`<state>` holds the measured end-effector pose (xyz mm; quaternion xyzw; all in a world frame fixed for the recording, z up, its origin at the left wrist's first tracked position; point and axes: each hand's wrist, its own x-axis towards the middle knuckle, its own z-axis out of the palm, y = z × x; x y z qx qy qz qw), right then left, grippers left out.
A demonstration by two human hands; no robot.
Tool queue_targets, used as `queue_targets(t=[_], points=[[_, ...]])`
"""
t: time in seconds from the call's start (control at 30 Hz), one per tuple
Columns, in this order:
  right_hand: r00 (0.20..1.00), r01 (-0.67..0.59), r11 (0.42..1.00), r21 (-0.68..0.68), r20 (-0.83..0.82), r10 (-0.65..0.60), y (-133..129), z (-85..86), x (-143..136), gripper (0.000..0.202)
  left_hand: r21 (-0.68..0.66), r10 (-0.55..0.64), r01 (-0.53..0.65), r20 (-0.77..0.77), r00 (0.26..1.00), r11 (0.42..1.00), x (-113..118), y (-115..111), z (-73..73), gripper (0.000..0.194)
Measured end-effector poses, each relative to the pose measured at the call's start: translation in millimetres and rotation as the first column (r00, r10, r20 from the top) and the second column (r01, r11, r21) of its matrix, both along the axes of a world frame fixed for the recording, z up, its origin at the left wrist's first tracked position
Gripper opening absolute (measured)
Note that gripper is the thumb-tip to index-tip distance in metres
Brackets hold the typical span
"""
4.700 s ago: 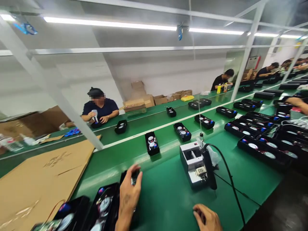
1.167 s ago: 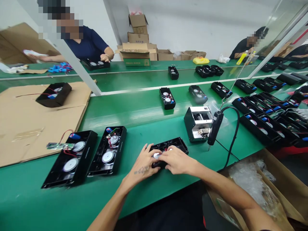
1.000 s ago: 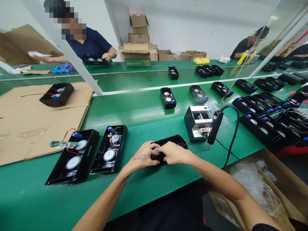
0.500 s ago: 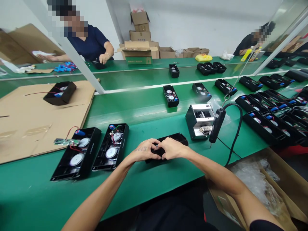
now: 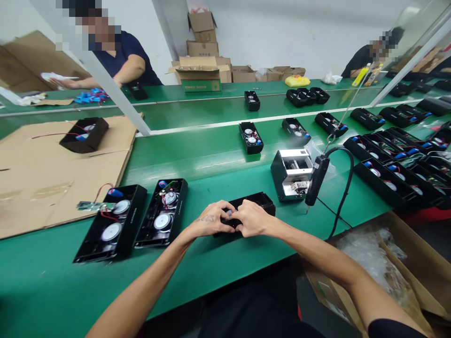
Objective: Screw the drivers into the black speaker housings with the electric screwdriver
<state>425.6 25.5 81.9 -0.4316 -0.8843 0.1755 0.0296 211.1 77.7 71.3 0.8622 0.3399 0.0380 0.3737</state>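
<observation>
A black speaker housing [image 5: 265, 203] lies on the green bench in front of me, partly covered by both hands. My left hand [image 5: 213, 219] reaches over its left end, fingers curled down into it. Close beside, my right hand [image 5: 252, 218] has its fingers bent and pressed inside the same housing, nearly touching the left. A small pale bit shows between the fingertips, too hidden to name. To the left stand two open speaker housings [image 5: 133, 223] with round white-backed speakers [image 5: 164, 222], blue parts and red wires; a circuit board [image 5: 97, 206] hangs off the farther-left one.
A screw dispenser [image 5: 292, 176] stands right of my hands, with a hanging electric screwdriver [image 5: 317, 180] in front of it. More housings [image 5: 384, 183] fill the right side. Cardboard [image 5: 52, 173] covers the left bench. Across the line a co-worker [image 5: 123, 61] reaches sideways.
My hands stay at the housing with only small finger shifts. The co-worker across has swung one arm over toward the other hand, leaving the black housing there. The view has shifted slightly.
</observation>
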Motion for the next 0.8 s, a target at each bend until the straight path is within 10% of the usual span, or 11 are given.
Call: queue_targets(t=[0.4, 0.8], points=[[1.000, 0.004, 0.989, -0.145, 0.013, -0.002, 12.9, 33.1, -1.8, 0.051, -0.047, 0.010, -0.012, -0.058, 0.998, 0.999, -0.4, 9.1, 2.6, 0.025], [0.999, 0.015, 0.996, -0.088, 0.052, -0.010, 10.1, 16.8, -6.1, 0.039, 0.012, -0.014, 0.015, -0.040, 0.999, 1.000, -1.5, 8.2, -2.0, 0.025]])
